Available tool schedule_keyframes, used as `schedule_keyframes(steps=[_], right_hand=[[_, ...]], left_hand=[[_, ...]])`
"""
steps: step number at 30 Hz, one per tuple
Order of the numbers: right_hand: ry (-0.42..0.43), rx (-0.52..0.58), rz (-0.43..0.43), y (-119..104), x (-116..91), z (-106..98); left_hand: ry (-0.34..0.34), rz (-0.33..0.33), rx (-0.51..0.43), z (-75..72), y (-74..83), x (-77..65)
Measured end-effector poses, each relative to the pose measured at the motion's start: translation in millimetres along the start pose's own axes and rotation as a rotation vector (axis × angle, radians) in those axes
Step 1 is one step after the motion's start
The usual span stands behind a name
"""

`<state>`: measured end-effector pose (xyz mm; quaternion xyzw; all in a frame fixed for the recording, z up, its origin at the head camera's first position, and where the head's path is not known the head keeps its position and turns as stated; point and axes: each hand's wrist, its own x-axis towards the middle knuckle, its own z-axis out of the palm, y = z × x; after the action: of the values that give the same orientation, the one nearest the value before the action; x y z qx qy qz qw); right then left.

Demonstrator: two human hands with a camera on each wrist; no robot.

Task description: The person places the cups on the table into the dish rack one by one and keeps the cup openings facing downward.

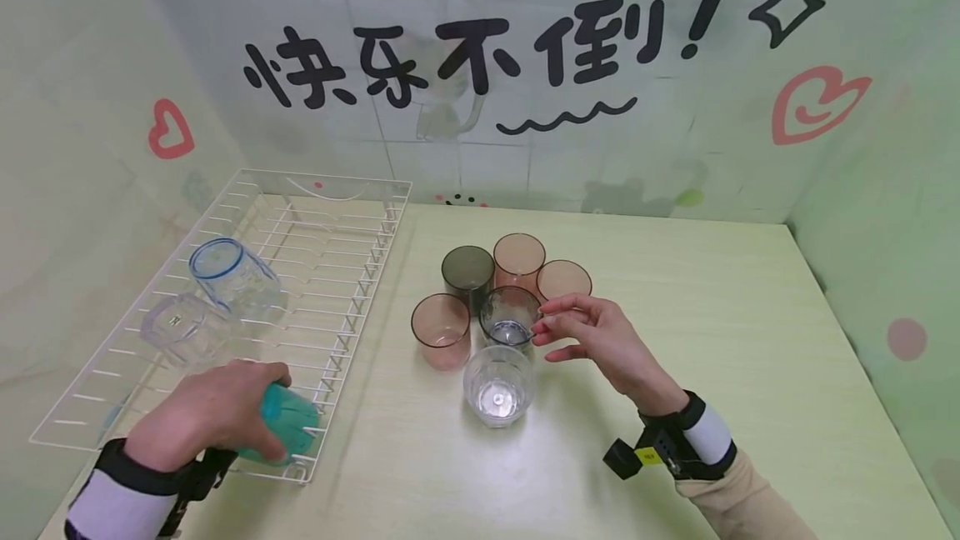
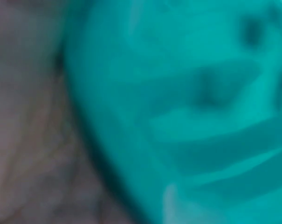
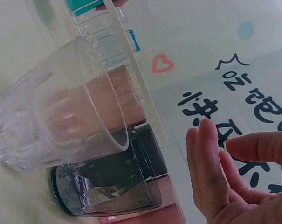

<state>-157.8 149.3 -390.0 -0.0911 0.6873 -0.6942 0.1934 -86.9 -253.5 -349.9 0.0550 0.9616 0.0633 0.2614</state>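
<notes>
My left hand (image 1: 217,411) grips a teal cup (image 1: 292,422) at the near end of the white wire dish rack (image 1: 300,473). That cup lies tilted on the rack wires, and its teal wall (image 2: 187,102) fills much of the left wrist view. My right hand (image 1: 592,340) hovers empty beside the group of cups, its fingers loosely bent. Closest to it stand a grey see-through cup (image 1: 512,315) and a clear cup (image 1: 498,390). In the right wrist view the clear cup (image 3: 52,107) overlaps the grey one, with the right hand (image 3: 234,182) off to the side.
A blue-rimmed clear cup (image 1: 236,277) and a pale clear cup (image 1: 183,327) lie tilted in the rack. Pinkish cups (image 1: 441,332) and a dark grey cup (image 1: 468,273) stand on the table (image 1: 750,373). A printed curtain (image 1: 675,107) hangs behind.
</notes>
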Motion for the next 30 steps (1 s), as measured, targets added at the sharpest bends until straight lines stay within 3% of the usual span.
schedule_keyframes(steps=[9, 17, 30], right_hand=[[-0.002, 0.001, -0.001, 1.0, 0.2, 1.2], [-0.001, 0.005, 0.003, 1.9, -0.1, 2.1], [0.001, -0.009, 0.003, 0.3, -1.1, 0.6]], left_hand=[[0.038, 0.025, 0.040, -0.5, 3.3, -3.8], [0.032, 0.027, 0.062, -1.5, 2.9, -4.0], [0.044, 0.053, 0.015, -0.9, -1.8, -4.0]])
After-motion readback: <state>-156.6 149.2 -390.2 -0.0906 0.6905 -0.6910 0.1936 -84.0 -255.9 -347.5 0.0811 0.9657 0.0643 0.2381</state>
